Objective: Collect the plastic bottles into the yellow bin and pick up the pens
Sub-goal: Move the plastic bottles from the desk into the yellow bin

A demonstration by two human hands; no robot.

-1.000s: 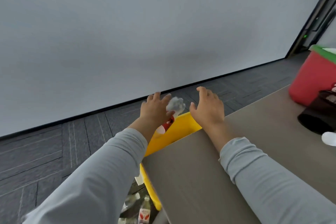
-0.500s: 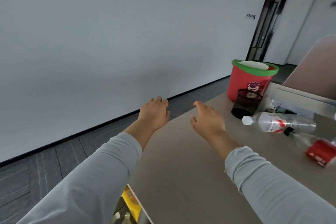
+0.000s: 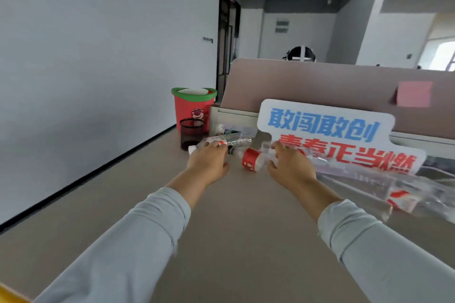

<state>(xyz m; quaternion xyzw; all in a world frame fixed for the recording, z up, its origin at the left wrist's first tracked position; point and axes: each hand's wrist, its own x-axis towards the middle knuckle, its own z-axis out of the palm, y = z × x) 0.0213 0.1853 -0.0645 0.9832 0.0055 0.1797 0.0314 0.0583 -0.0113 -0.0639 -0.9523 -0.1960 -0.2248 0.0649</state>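
A clear plastic bottle (image 3: 231, 142) with a white cap lies on the beige desk (image 3: 236, 216) beside a black mesh pen holder (image 3: 192, 133). My left hand (image 3: 208, 162) reaches over it, fingers spread, fingertips touching its label. A second bottle with a red label (image 3: 251, 162) and a black cap lies just to the right. My right hand (image 3: 290, 166) curls around its body, thumb below and fingers above. A third clear bottle (image 3: 398, 195) lies blurred at the right. Only a corner of the yellow bin (image 3: 9, 295) shows at bottom left. No pens are visible.
A red bucket with a green rim (image 3: 193, 103) stands behind the pen holder. A white sign with blue and red characters (image 3: 332, 135) leans against the pink desk partition (image 3: 320, 81). Another person's head (image 3: 301, 54) shows above the partition. The desk's left edge drops to grey floor.
The view swung right and up, from the yellow bin on the floor to the desk. Both hands moved forward onto the two bottles near the pen holder.
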